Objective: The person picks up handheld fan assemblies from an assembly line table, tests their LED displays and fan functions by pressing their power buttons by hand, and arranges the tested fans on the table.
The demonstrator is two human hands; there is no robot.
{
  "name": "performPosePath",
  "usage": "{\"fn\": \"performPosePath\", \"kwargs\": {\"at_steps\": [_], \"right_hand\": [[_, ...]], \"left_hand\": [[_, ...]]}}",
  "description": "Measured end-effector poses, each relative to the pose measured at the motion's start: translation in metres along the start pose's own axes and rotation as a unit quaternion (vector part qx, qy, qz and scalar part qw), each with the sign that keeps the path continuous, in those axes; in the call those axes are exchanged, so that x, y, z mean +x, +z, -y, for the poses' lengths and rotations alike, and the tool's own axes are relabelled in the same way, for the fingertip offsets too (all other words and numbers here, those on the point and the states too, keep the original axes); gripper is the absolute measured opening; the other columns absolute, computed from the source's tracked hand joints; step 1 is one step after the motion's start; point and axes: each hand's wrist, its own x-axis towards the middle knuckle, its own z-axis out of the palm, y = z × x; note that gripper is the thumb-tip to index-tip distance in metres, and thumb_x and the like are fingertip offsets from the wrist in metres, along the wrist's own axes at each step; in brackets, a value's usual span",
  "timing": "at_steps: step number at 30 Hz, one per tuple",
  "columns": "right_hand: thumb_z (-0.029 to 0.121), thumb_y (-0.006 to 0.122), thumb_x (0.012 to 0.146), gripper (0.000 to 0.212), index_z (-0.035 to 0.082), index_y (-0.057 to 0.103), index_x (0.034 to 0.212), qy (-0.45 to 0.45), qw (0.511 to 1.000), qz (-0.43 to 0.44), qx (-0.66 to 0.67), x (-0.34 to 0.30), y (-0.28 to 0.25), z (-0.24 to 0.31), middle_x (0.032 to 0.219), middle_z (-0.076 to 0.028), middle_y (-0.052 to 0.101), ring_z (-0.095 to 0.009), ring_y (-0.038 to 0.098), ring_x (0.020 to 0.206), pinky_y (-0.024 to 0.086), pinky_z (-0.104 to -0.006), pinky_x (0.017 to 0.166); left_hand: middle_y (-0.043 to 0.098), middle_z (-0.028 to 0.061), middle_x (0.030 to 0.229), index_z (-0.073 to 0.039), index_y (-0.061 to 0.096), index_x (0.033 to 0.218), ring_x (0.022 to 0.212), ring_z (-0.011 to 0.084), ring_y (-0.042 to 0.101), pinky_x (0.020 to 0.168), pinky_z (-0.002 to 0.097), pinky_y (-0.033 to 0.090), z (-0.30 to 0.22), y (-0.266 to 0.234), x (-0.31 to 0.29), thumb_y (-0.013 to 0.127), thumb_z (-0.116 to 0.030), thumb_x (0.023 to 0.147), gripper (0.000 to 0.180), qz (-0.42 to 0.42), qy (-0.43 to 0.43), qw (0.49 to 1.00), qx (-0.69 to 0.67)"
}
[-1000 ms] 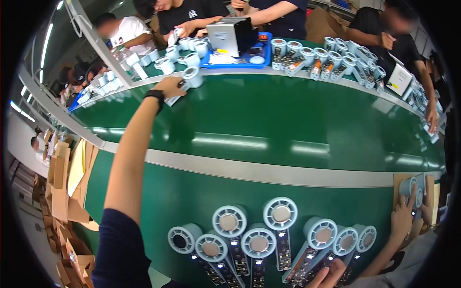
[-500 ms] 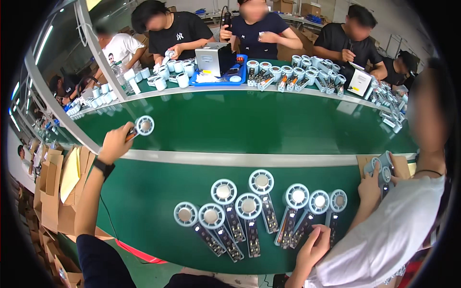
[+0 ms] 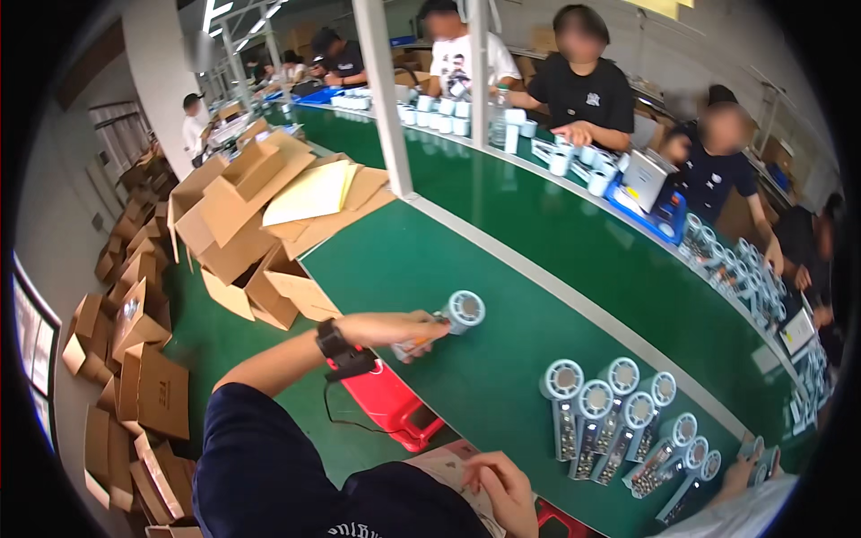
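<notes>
right hand [image 3: 502,484]: low at lap, fingers curled on a paper pad [image 3: 448,468] | left hand [image 3: 395,330]: fingers clamped on fan [image 3: 457,314] handle, head above desk [image 3: 502,296] edge | fan: likely light, stiff plastic; grip handle, not grille | fan row [image 3: 619,421] farther right

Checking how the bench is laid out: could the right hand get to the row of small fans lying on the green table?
Probably yes: the right hand rests low near the body, and only bare green table lies between it and the fans.
</notes>
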Motion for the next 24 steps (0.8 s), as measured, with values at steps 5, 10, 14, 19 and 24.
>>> {"fn": "performPosePath", "kwargs": {"at_steps": [5, 10, 14, 19, 24], "right_hand": [[0.010, 0.045, 0.095, 0.026, -0.003, 0.049, 0.117, 0.009, 0.998, -0.036, -0.060, 0.052, 0.023, -0.029, 0.095, -0.010, 0.058, -0.014, 0.056, 0.077, 0.047, -0.0258, 0.069], [0.013, 0.042, 0.098, 0.039, -0.001, 0.037, 0.134, -0.001, 0.991, -0.100, -0.093, 0.093, 0.020, -0.051, 0.110, -0.012, 0.054, -0.017, 0.057, 0.095, 0.048, -0.0296, 0.085], [0.015, 0.041, 0.099, 0.043, 0.001, 0.033, 0.139, -0.038, 0.990, -0.137, -0.001, 0.111, 0.021, -0.055, 0.116, -0.013, 0.053, -0.019, 0.055, 0.105, 0.046, -0.0328, 0.092], [0.017, 0.042, 0.099, 0.047, 0.000, 0.028, 0.141, 0.009, 0.986, -0.160, 0.038, 0.120, 0.012, -0.042, 0.125, -0.016, 0.050, -0.022, 0.054, 0.110, 0.043, -0.0326, 0.095], [0.018, 0.043, 0.098, 0.048, -0.002, 0.029, 0.139, -0.029, 0.971, -0.160, -0.173, 0.121, 0.005, -0.035, 0.127, -0.018, 0.048, -0.024, 0.052, 0.114, 0.041, -0.0338, 0.096]], "left_hand": [[0.056, 0.0021, 0.087, -0.008, 0.047, 0.114, 0.073, 0.0097, 0.056, 0.063, 0.0236, 0.048, 0.037, 0.047, 0.001, 0.036, -0.046, 0.098, 0.043, -0.058, 0.051, 0.942, -0.328], [0.055, 0.0022, 0.085, -0.009, 0.046, 0.114, 0.074, 0.0092, 0.056, 0.064, 0.0234, 0.048, 0.034, 0.074, 0.014, 0.045, -0.039, 0.097, 0.035, -0.032, 0.097, 0.871, -0.481], [0.055, 0.0018, 0.087, -0.009, 0.044, 0.117, 0.075, 0.0091, 0.055, 0.066, 0.0234, 0.047, 0.039, 0.075, 0.027, 0.050, -0.033, 0.096, 0.032, -0.033, 0.147, 0.845, -0.513], [0.054, 0.0028, 0.094, -0.007, 0.038, 0.125, 0.079, 0.0082, 0.053, 0.068, 0.0223, 0.045, 0.033, 0.113, 0.049, 0.049, -0.028, 0.097, 0.036, -0.246, 0.236, 0.850, -0.400], [0.050, 0.0096, 0.111, 0.000, 0.028, 0.132, 0.097, 0.0125, 0.050, 0.083, 0.0267, 0.042, 0.040, 0.143, 0.074, 0.039, -0.033, 0.099, 0.048, -0.305, 0.333, 0.840, -0.299]]}}
